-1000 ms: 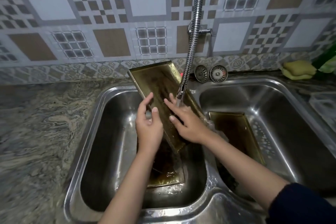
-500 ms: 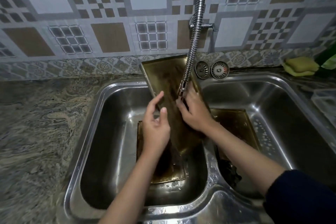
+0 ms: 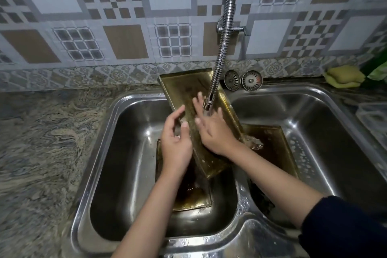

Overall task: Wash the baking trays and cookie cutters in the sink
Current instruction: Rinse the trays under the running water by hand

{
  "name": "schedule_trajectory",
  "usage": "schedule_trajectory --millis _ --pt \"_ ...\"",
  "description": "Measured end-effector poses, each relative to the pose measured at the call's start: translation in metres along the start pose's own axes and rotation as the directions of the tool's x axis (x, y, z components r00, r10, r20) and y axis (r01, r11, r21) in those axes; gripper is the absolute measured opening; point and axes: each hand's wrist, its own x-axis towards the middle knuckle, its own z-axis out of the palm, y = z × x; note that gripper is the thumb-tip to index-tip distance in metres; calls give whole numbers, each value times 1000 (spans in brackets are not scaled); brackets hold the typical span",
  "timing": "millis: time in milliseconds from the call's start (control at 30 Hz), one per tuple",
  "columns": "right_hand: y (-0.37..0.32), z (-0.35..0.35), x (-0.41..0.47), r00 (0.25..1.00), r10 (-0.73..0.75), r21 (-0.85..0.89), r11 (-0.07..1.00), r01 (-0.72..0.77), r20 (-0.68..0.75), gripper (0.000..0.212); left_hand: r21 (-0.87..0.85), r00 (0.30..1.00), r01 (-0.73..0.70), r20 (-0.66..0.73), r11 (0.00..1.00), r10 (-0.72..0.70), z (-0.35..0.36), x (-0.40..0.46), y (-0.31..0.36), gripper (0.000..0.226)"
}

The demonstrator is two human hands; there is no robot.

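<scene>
Rinsing the tilted baking tray [image 3: 188,90] under the faucet [image 3: 208,104] — its long axis runs from the back wall down toward the person. Left hand [image 3: 176,142] grips its left rim, right hand [image 3: 213,132] lies flat and open on its face — nearer the water.

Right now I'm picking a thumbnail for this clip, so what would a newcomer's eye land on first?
First, the tilted baking tray, propped over the divider of the double sink, with the left hand gripping its edge and the right hand spread flat on it. Next, the flexible faucet hose pouring water onto that hand. Then two more stained trays: one in the left basin, one in the right.
</scene>
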Motion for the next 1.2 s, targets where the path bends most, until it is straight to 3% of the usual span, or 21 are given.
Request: schedule_trajectory --millis 133,267,367,433,500,567,633,700,767,933,1000,1033,1100,1167,1200 --pt "4 -2 -16 978 -135 -77 986 148 158 60 -59 992 107 -67 993 -111 -17 13 -14 38" --pt "5 -12 -2 991 54 -245 969 -22 124 68 -72 985 170 2 983 -170 -18 7 -21 41" --pt "-15 -4 1 996 19 -189 982 -3 82 70 -101 984 179 -6 979 -180 -13 4 -17 40" --pt "-17 -2 -9 978 -109 -62 991 121 178 65 -167 966 237 -65 957 -251 -19 9 -17 38" --pt "-8 -12 -21 955 -141 -85 982 168 260 56 -225 926 327 -118 918 -359 -35 15 -21 35" --pt "5 -29 -28 975 -38 -266 959 97 221 48 -257 882 406 -140 877 -449 -51 19 -28 34" --pt "13 -48 -33 973 159 -311 945 -101 166 41 -283 839 477 -136 832 -527 -63 19 -33 34" --pt "15 -56 -36 925 314 -49 949 -311 215 33 -306 788 556 -100 772 -607 -64 17 -39 34" --pt "13 -52 -39 882 376 224 869 -442 283 29 -302 730 636 -61 710 -681 -59 12 -44 34" --pt "4 -42 -39 813 520 471 667 -577 261 37 -230 585 788 -5 571 -811 -54 6 -61 33" --pt "-1 -41 -39 802 534 506 630 -589 269 40 -108 548 832 9 544 -836 -54 4 -62 25" --pt "-5 -40 -39 803 531 504 632 -588 271 41 -25 561 828 -4 560 -828 -54 4 -61 21" --pt "-13 -36 -40 826 504 437 703 -562 252 42 27 650 760 -28 649 -759 -53 6 -58 14" --pt "-22 -32 -42 871 444 322 810 -490 210 43 -57 744 668 64 742 -665 -48 9 -45 15" --pt "-28 -30 -44 895 402 277 853 -442 192 42 -116 759 651 143 751 -636 -45 10 -35 19"
